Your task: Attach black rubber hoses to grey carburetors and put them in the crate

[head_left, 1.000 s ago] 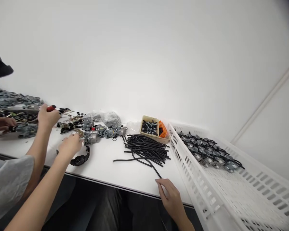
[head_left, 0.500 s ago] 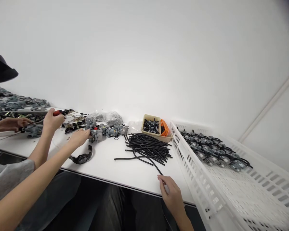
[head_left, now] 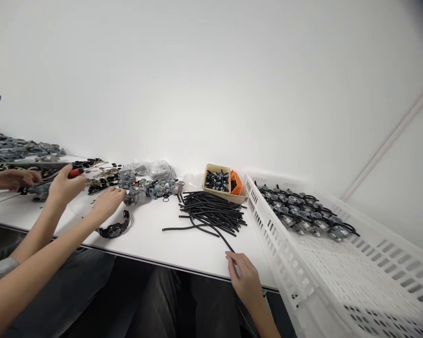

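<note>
My left hand reaches far left across the white table, its fingers closed on a small grey carburetor at the near end of a row of similar parts. A black wristwatch lies just below that hand. My right hand rests at the table's front edge with its fingers pinched on the end of a long black tube. That tube runs back to a loose pile of black tubes.
A co-worker's hand holds a red-handled screwdriver; their other hand steadies a part. A beige tub of small black parts stands beside an orange basket. A white slotted crate on the right holds several carburetors.
My left hand stays at the carburetor it reached a second ago. My right hand keeps its pinch on the tube end. The view has shifted slightly.
</note>
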Demonstrator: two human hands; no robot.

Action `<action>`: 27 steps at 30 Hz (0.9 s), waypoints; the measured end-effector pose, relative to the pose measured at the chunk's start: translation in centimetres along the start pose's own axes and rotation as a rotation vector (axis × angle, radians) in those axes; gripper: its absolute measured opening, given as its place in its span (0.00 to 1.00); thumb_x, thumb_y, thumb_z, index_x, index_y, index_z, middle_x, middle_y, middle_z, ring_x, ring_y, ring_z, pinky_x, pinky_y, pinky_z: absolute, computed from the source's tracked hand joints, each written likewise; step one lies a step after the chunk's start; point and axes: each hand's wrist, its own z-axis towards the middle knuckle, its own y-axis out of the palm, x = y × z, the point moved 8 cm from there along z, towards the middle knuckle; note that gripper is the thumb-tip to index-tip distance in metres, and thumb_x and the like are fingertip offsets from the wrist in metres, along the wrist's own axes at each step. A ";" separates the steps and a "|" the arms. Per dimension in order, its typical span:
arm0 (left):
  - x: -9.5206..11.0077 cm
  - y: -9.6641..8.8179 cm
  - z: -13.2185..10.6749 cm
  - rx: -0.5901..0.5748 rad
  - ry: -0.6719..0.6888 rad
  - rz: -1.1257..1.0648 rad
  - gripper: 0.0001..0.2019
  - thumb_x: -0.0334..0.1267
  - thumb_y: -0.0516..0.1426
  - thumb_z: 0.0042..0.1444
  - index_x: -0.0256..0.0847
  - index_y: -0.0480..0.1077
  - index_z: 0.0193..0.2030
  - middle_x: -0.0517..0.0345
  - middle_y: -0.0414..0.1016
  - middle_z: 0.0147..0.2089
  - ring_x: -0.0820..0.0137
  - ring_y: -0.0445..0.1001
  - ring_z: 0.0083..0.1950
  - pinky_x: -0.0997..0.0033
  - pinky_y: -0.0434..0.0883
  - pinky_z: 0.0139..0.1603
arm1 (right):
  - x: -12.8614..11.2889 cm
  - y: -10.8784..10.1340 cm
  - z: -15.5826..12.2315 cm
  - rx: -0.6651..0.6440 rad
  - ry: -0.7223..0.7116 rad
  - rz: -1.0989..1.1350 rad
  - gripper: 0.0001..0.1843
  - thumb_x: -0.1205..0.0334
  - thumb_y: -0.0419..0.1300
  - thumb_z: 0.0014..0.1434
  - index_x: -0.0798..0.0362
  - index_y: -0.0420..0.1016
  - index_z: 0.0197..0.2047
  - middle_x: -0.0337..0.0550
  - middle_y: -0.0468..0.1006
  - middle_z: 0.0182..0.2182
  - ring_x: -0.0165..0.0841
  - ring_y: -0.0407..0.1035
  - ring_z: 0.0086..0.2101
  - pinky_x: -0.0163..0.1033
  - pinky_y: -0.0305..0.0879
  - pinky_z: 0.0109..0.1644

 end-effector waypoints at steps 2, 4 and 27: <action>1.3 -0.7 0.2 0.017 0.056 0.090 0.11 0.34 0.50 0.59 0.29 0.70 0.41 0.35 0.73 0.39 0.46 0.67 0.51 0.49 0.64 0.47 | -0.1 0.0 0.0 0.005 0.002 -0.007 0.11 0.68 0.51 0.62 0.51 0.72 0.44 0.45 0.77 0.30 0.37 0.74 0.31 0.40 0.73 0.34; 3.8 -1.8 0.2 0.043 0.158 0.202 0.13 0.35 0.48 0.60 0.32 0.70 0.41 0.35 0.73 0.39 0.46 0.66 0.50 0.50 0.63 0.47 | -0.2 0.0 0.0 0.014 0.005 -0.015 0.11 0.67 0.51 0.62 0.51 0.72 0.44 0.45 0.77 0.30 0.36 0.74 0.31 0.40 0.72 0.34; 26.0 2.8 -6.1 -0.120 0.466 -0.856 0.20 0.49 0.55 0.56 0.45 0.67 0.53 0.49 0.67 0.55 0.59 0.64 0.57 0.58 0.62 0.59 | 2.9 0.0 9.0 0.125 0.369 0.189 0.11 0.62 0.51 0.62 0.53 0.74 0.41 0.45 0.81 0.33 0.34 0.74 0.31 0.37 0.70 0.36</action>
